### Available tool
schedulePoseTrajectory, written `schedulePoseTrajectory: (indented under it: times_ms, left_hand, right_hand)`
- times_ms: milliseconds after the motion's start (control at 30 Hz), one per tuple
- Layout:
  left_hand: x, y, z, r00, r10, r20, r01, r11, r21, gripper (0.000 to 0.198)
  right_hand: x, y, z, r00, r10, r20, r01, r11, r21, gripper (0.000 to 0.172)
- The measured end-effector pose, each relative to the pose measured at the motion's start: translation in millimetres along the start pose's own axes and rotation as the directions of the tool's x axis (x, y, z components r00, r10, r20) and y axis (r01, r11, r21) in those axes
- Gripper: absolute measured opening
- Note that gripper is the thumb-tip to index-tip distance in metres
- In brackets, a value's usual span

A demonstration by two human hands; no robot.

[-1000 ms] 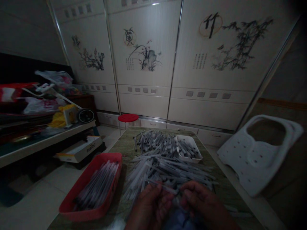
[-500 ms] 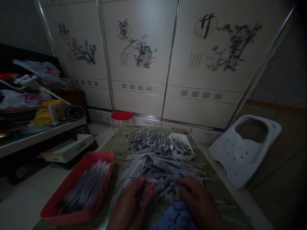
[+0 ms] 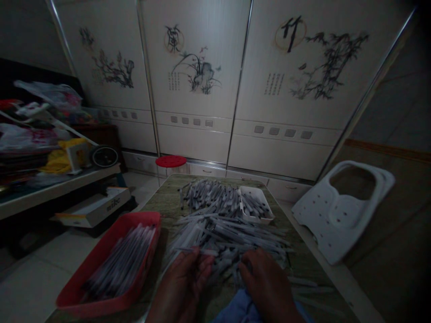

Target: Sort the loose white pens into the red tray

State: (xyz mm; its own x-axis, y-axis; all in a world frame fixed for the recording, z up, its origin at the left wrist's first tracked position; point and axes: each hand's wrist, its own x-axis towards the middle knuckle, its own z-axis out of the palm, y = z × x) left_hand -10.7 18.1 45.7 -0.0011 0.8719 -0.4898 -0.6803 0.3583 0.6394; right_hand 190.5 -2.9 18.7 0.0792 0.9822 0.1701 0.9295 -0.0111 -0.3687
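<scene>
My left hand (image 3: 184, 279), palm partly up, is closed on a slim translucent pen (image 3: 209, 252) that lies across its thumb and fingertips. To its right, my right hand (image 3: 266, 278) has its fingers curled down at the near edge of a heap; whatever it may hold is hidden. Beyond both hands spreads the heap of clear pen barrels (image 3: 249, 231). Short dark-tipped pen parts (image 3: 208, 195) are piled behind it. A blue cloth (image 3: 240, 307) shows below my right hand.
Left of my hands, a red basket (image 3: 154, 220) holds many pens. A white tray (image 3: 268, 214) with dark-tipped pieces stands at the table's (image 3: 168, 190) back right. A red stool (image 3: 171, 161) is beyond the table, and a folded white plastic chair (image 3: 336, 215) leans at right.
My right hand has shifted left, closer to my left hand. The left hand keeps the pen and has moved slightly left.
</scene>
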Motion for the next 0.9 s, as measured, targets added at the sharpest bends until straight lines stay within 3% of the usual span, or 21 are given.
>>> schedulePoseTrajectory:
  times_ms: [133,433,700,900]
  left_hand:
    - [3,0,-4.2,1.0,0.004,0.0,-0.004,1.0,0.006,0.009]
    - [3,5,-8.5,1.0,-0.003,0.005,0.002,0.999,0.033,0.006]
    - [4,3,-10.2,1.0,-0.002,-0.002,0.002,0.999,0.043,0.008]
    - [0,7,-6.3,1.0,-0.024,-0.003,0.024,1.0,0.02,0.01]
  right_hand:
    - [1,-3,-1,1.0,-0.016,0.005,0.016,1.0,0.003,0.018]
    - [7,21,-6,0.999,0.033,0.036,-0.031,0.998,-0.047,0.018]
    - [6,6,3,0.999,0.03,0.043,-0.027,0.996,-0.088,0.009]
    - [6,6,0,0.998,-0.008,0.055,0.012,0.997,-0.075,0.014]
